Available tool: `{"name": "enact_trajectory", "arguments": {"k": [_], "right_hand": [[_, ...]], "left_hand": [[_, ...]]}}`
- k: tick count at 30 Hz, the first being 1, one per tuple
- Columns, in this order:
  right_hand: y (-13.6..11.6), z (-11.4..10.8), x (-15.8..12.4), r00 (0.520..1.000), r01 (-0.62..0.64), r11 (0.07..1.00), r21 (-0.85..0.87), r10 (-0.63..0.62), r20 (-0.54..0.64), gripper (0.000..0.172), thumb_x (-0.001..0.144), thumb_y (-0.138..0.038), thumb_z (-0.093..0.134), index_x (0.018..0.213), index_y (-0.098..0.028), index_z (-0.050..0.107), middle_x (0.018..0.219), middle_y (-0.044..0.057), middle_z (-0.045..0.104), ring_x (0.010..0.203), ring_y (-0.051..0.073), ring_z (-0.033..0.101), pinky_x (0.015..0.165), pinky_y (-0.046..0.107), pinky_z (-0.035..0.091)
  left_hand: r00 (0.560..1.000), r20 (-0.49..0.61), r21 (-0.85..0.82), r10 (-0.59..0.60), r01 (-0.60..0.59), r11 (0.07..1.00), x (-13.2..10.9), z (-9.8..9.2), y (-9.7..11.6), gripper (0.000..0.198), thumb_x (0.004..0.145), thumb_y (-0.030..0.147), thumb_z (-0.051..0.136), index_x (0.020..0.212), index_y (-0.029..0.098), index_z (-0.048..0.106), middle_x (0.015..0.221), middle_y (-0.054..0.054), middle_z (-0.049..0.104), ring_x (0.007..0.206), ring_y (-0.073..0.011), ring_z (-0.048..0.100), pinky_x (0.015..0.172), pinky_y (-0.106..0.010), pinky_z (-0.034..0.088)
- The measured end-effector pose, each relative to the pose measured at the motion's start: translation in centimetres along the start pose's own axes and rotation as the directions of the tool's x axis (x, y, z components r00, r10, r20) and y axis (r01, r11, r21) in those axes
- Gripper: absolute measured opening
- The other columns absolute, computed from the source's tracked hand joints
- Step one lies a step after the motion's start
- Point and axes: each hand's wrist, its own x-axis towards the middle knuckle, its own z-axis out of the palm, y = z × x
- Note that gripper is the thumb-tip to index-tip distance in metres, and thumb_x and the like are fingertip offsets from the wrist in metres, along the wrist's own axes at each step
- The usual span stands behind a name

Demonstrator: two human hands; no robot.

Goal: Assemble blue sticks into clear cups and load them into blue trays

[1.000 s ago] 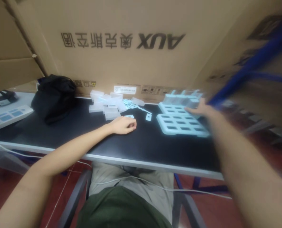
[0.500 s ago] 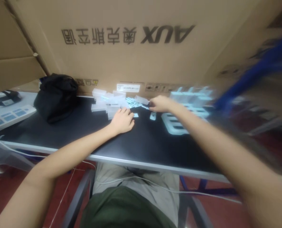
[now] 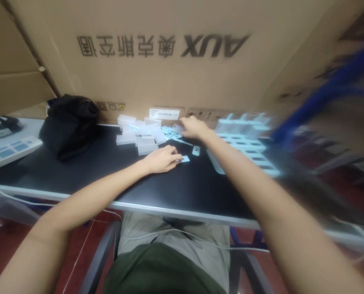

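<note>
My left hand (image 3: 163,159) rests low over the black tabletop, its fingers pinched on a small light-blue flat piece (image 3: 185,159) with a dark spot in it. Farther back, my right hand (image 3: 194,127) has its fingers closed around the end of a small translucent box (image 3: 177,128), partly hidden by them. Beside that box lies a heap of light-blue flat pieces (image 3: 169,132). One more loose light-blue piece (image 3: 196,150) with a hole lies between my hands and the rack. Several translucent boxes (image 3: 147,149) are piled left of the heap.
A light-blue slotted rack (image 3: 258,157) with translucent boxes at its back stands right, partly behind my right forearm. A black cloth bag (image 3: 70,126) sits left, near a white panel (image 3: 13,151). A large cardboard carton (image 3: 163,81) walls off the back; a blue frame (image 3: 322,94) rises right.
My left hand has come nearer and slightly right, with the light-blue piece in its fingers. My right hand has shifted left and back, onto the translucent box.
</note>
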Motion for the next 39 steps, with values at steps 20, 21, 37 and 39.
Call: {"name": "enact_trajectory", "arguments": {"k": [20, 21, 37, 39], "right_hand": [[2.4, -1.4, -7.5, 0.973, 0.122, 0.918, 0.377, -0.036, -0.227, 0.046, 0.092, -0.037, 0.063, 0.131, -0.02, 0.048, 0.115, 0.015, 0.074, 0.101, 0.031, 0.071, 0.086, 0.038, 0.051], [2.5, -1.8, -8.2, 0.969, 0.152, 0.896, 0.417, -0.051, -0.242, 0.046, 0.09, -0.036, 0.066, 0.13, -0.02, 0.049, 0.11, 0.013, 0.075, 0.095, 0.029, 0.072, 0.084, 0.037, 0.051], [0.7, -2.1, -10.2, 0.903, 0.431, 0.819, 0.379, -0.389, -0.184, 0.05, 0.087, -0.03, 0.067, 0.136, -0.021, 0.068, 0.111, 0.007, 0.08, 0.087, 0.023, 0.073, 0.082, 0.032, 0.051], [0.5, -2.2, -10.4, 0.903, 0.43, 0.816, 0.387, -0.394, -0.173, 0.052, 0.088, -0.03, 0.066, 0.139, -0.02, 0.068, 0.112, 0.008, 0.08, 0.087, 0.023, 0.073, 0.081, 0.032, 0.051]], "left_hand": [[0.993, -0.043, -0.277, -0.111, 0.095, 0.956, -0.4, -0.5, -1.2, 0.015, 0.102, 0.038, 0.061, 0.105, 0.023, 0.061, 0.112, -0.008, 0.072, 0.109, -0.023, 0.066, 0.099, -0.039, 0.054], [0.989, -0.043, -0.309, -0.144, 0.124, 0.943, -0.4, -0.6, -1.2, 0.018, 0.1, 0.039, 0.064, 0.105, 0.023, 0.059, 0.111, -0.007, 0.072, 0.105, -0.0224, 0.066, 0.096, -0.039, 0.054], [0.962, -0.073, -0.492, -0.262, 0.194, 0.849, -0.4, 0.1, -1.9, 0.043, 0.09, 0.047, 0.076, 0.101, 0.027, 0.04, 0.112, -0.007, 0.078, 0.101, -0.0242, 0.074, 0.095, -0.045, 0.059], [0.962, -0.075, -0.479, -0.264, 0.197, 0.855, -0.4, 0.1, -1.8, 0.043, 0.089, 0.048, 0.076, 0.102, 0.027, 0.041, 0.111, -0.007, 0.078, 0.101, -0.0251, 0.075, 0.094, -0.045, 0.059]]}}
